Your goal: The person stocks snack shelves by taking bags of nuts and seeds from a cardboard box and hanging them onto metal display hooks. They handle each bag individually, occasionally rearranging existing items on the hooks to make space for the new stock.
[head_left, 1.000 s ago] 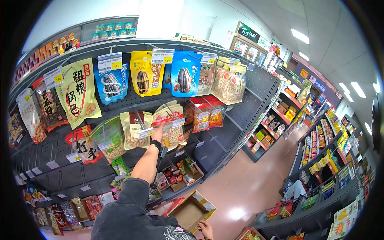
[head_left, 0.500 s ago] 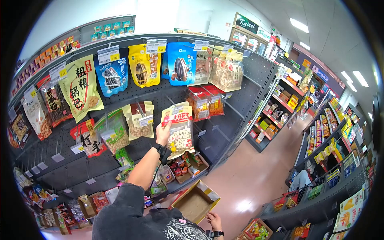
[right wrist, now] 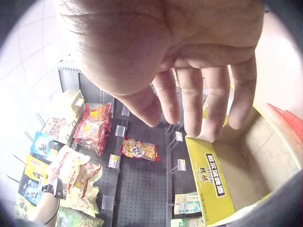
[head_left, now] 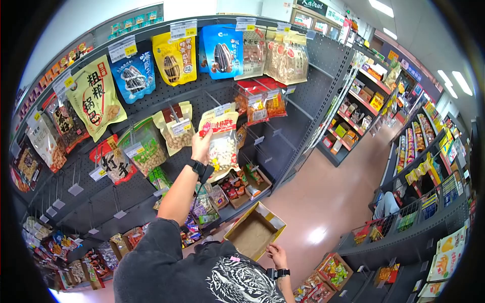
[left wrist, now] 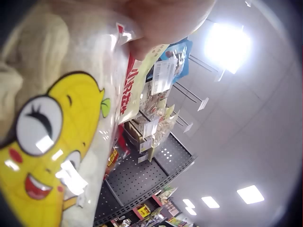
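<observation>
My left hand [head_left: 201, 147] grips the left edge of a clear-fronted bag of peanuts [head_left: 223, 149] with a red-and-cream top. A price tag overlaps the bag's top edge in the head view. In the left wrist view, the bag's yellow cartoon peanut [left wrist: 61, 127] fills the near side, with part of the hand above it. Lower down, my right hand [head_left: 276, 255] is beside an open yellow cardboard box [head_left: 279, 222]. The right wrist view shows its fingers [right wrist: 191, 99] loosely bent, their tips right at the box's rim, with nothing held.
Other snack bags hang on hooks around the left hand, including a cream peanut bag [head_left: 177, 129] and red bags [head_left: 260, 103]. Sunflower-seed bags [head_left: 221, 53] hang above. Low boxes of small packets [head_left: 235, 187] stand beneath. An aisle floor [head_left: 323, 202] runs to the right, past more shelving.
My left hand first reached in among the hanging bags, then drew the peanut bag forward and down from its row. The view has shifted downward. My right hand stays beside the box.
</observation>
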The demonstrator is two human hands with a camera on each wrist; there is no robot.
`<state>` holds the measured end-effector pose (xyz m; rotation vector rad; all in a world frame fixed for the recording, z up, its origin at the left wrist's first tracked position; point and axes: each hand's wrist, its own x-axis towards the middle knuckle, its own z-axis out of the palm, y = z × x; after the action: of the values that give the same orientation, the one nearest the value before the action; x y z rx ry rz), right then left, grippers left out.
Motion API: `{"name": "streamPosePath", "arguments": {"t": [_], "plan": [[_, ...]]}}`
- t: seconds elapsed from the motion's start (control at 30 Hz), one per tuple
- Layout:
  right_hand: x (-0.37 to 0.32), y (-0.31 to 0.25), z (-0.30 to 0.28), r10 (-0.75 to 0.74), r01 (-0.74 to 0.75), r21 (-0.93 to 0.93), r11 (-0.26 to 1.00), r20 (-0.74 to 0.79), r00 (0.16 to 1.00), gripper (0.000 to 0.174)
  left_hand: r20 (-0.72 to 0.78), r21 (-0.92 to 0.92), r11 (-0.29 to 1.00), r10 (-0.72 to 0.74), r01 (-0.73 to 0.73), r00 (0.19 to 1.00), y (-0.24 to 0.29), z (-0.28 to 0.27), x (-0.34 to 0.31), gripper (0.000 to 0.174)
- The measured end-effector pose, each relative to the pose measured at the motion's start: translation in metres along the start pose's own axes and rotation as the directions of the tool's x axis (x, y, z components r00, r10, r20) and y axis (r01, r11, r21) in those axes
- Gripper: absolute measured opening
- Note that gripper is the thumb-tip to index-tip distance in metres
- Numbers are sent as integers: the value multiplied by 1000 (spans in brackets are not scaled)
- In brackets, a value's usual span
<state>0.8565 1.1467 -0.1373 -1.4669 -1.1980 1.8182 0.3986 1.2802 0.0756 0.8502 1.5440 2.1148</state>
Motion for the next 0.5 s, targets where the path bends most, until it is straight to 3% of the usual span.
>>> {"name": "streamPosePath", "arguments": {"t": [0.07, 0.23, 0.3, 0.5], "plan": [[0, 5, -3, 17, -17, 8, 1000, -9, 1000, 28, 34, 127, 991, 40, -44, 999, -2, -5, 6, 23], [5, 14, -6, 54, -53, 27, 998, -18, 998, 29, 142, 25, 998, 46, -50, 989, -2, -13, 16, 22], [6, 16, -7, 58, -57, 42, 998, -19, 998, 29, 272, 57, 997, 40, -58, 961, 7, -16, 18, 23], [10, 17, -1, 68, -68, 15, 998, 2, 998, 28, 249, 41, 997, 52, -64, 967, 2, -21, 18, 25]]}}
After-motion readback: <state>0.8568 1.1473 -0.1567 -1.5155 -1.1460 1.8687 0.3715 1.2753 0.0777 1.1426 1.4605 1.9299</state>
